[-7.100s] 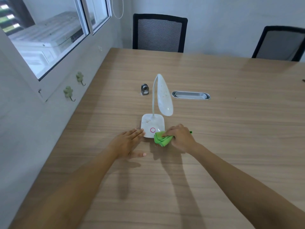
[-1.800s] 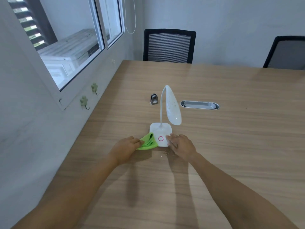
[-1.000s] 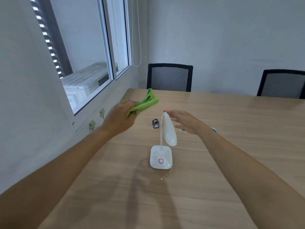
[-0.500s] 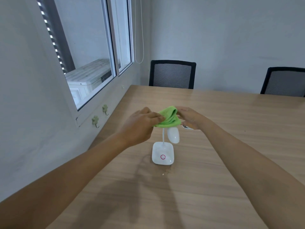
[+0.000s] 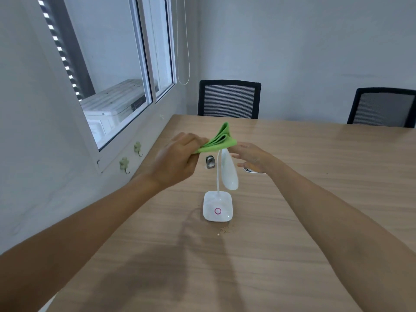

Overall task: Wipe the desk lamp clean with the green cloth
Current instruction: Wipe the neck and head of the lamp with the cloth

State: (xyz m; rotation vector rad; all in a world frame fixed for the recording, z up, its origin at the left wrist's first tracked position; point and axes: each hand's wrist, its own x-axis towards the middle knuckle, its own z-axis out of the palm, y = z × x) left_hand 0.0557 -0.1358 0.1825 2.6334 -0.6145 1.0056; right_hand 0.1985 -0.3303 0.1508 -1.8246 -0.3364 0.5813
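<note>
A white desk lamp stands on the wooden table, its square base marked with a pink ring and its head drooping on a thin curved neck. My left hand pinches a folded green cloth that rests over the top bend of the lamp's neck. My right hand hovers just to the right of the lamp's head, fingers spread, holding nothing. The very top of the neck is hidden under the cloth.
Crumbs lie in front of the lamp's base. A small metal object sits behind the lamp, and a cable slot peeks from under my right hand. Two black chairs stand at the far edge. A wall with a window lies left.
The cloth has lifted slightly and its folds stand up over the lamp's neck. My right hand has drawn away from the cloth and spread its fingers.
</note>
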